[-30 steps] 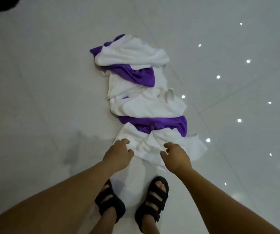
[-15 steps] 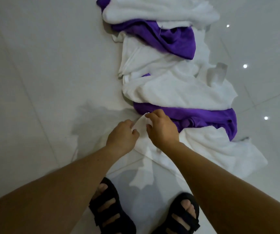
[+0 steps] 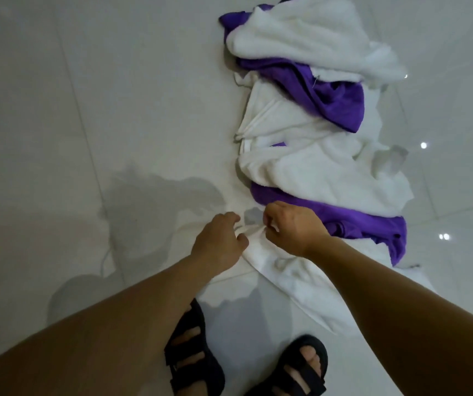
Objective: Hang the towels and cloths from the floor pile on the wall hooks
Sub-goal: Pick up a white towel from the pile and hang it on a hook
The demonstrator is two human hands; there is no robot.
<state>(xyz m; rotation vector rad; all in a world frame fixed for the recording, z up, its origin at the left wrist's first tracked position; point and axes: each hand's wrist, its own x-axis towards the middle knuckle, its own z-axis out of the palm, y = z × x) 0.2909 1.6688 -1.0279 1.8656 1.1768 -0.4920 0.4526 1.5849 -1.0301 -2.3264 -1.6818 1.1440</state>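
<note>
A pile of white towels and purple cloths [image 3: 309,132] lies in a row on the pale tiled floor, running away from me. The nearest white towel [image 3: 289,278] spreads toward my feet. My left hand [image 3: 219,244] and my right hand [image 3: 295,228] both pinch its bunched far-left corner, close together, fingers curled on the fabric. A purple cloth [image 3: 352,221] lies just beyond my right hand, partly under a larger white towel [image 3: 329,178]. No wall hooks are in view.
My two feet in black sandals [image 3: 192,358] stand at the bottom, just short of the near towel. Glossy white floor tiles [image 3: 86,110] stretch to the left, with bright light spots reflected at the right.
The view has dropped closer to the pile. Both hands went from hovering over the near white towel to gripping its corner, which is now bunched up between them.
</note>
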